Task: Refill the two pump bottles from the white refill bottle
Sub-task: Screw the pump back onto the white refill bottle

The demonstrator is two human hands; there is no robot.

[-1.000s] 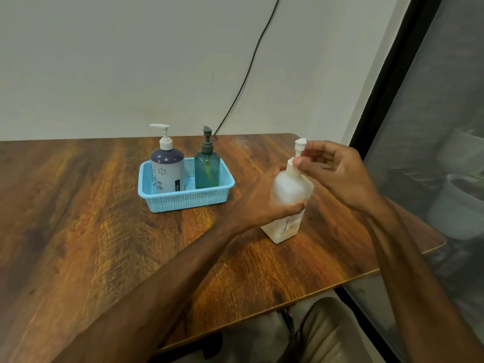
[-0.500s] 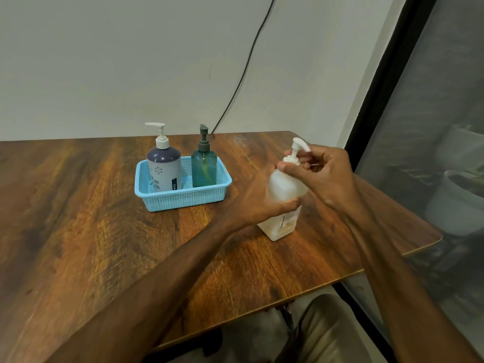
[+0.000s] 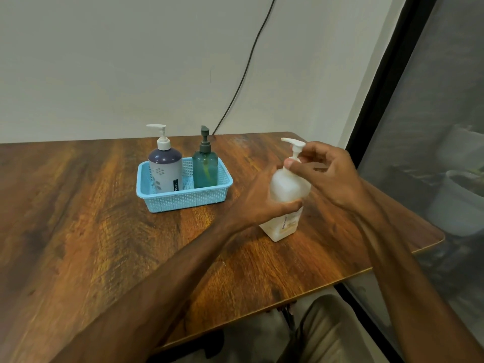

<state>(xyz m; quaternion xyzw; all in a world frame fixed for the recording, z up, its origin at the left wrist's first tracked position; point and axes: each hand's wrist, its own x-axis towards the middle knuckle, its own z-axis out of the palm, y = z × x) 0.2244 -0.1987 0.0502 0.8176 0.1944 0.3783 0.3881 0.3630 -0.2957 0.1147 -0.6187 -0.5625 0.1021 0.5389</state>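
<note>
The left forearm slants from 7 o'clock toward 1 o'clock, and the left hand point(image 3: 262, 203) is wrapped round the body of the white refill bottle point(image 3: 288, 186). The right arm slants from 5 o'clock toward 11 o'clock. The right hand point(image 3: 332, 176) pinches the top of that bottle between thumb and curled fingers.

Glossy wood-grain table point(image 3: 78, 231) — woven-look plastic basket point(image 3: 183, 199) — translucent plastic refill bottle point(image 3: 288, 184).

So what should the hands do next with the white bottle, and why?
Probably twist the pump off. The left hand grips the white refill bottle on the table, the right hand pinches the collar under its pump, and that pump is still on, so nothing can pour yet. The purple-topped bottle and the green bottle wait capped in the blue basket.
</note>
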